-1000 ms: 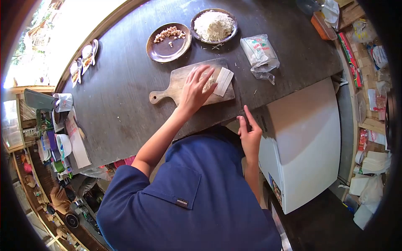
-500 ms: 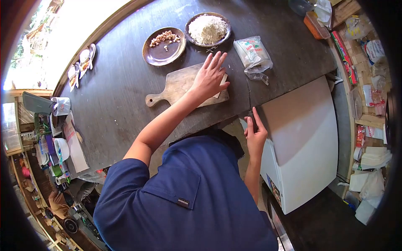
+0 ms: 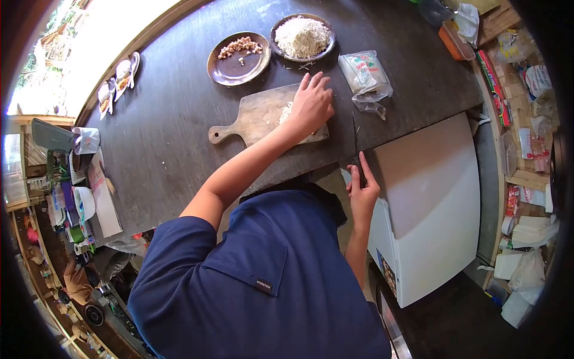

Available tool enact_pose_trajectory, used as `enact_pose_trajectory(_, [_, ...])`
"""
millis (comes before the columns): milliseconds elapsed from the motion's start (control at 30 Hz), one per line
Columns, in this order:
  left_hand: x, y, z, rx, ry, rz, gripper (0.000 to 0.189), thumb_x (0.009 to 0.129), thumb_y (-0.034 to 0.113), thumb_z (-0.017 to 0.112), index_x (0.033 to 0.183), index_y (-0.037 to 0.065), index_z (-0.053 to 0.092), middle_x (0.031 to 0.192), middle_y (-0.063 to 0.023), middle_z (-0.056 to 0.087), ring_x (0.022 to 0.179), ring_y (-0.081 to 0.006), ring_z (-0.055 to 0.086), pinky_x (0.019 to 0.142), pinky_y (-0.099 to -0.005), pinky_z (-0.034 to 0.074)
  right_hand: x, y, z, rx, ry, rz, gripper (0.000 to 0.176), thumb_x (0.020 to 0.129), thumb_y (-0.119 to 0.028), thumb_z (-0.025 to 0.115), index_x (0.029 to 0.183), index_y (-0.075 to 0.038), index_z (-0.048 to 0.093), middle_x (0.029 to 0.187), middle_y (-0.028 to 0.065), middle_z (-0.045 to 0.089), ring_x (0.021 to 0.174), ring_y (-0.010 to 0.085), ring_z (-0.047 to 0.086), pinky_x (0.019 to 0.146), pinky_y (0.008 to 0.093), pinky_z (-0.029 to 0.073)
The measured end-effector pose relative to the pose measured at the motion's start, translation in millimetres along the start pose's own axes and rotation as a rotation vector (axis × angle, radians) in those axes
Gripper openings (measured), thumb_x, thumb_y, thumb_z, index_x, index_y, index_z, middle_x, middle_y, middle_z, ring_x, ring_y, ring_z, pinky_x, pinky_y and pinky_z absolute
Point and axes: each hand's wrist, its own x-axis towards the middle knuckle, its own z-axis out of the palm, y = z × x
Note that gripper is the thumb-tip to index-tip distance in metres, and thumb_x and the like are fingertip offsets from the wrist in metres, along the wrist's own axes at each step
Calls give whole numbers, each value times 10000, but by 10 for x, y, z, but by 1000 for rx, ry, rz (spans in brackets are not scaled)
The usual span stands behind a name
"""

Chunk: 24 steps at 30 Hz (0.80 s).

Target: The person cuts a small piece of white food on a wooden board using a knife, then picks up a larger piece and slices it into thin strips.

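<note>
My left hand [image 3: 313,106] is over the right part of a wooden cutting board [image 3: 254,113], fingers apart and slightly bent, pointing toward the plates. Pale shreds [image 3: 286,112] lie on the board beside it, and what is under the palm is hidden. At the table's front edge my right hand [image 3: 363,186] is closed around the dark handle of a knife [image 3: 357,160], index finger stretched along it. Its thin dark blade is hard to make out against the tabletop.
Behind the board stand a plate [image 3: 247,74] with small brown pieces and a bowl [image 3: 276,43] heaped with pale shreds. A plastic packet [image 3: 366,75] lies to the right. A white appliance [image 3: 436,209] is beside the table; utensils [image 3: 78,161] stand at left.
My left hand has moved slightly right, and its fingers are more bent. Pale shreds now show on the board left of it. My right hand keeps its hold on the knife.
</note>
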Motion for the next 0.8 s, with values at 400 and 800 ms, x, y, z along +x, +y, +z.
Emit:
enact_pose_trajectory(400, [-713, -465, -1019, -1077, 359, -337, 154, 1021, 125, 754, 1106, -2, 774, 1057, -64, 800, 992, -109, 745, 911, -320, 603, -4, -29, 116, 44, -28, -58, 473, 1108, -261, 645, 1563, -144, 587, 1100, 73, 806, 662, 48, 558, 625, 258, 507])
enact_pose_trajectory(800, [-1566, -400, -439, -254, 250, -199, 307, 876, 176, 833, 1171, 103, 796, 1194, -75, 739, 1142, -309, 674, 993, -419, 548, -56, -25, 530, -201, -350, -186, 451, 1076, -273, 685, 1505, -138, 643, 1285, 177, 769, 817, 180, 736, 824, 346, 584])
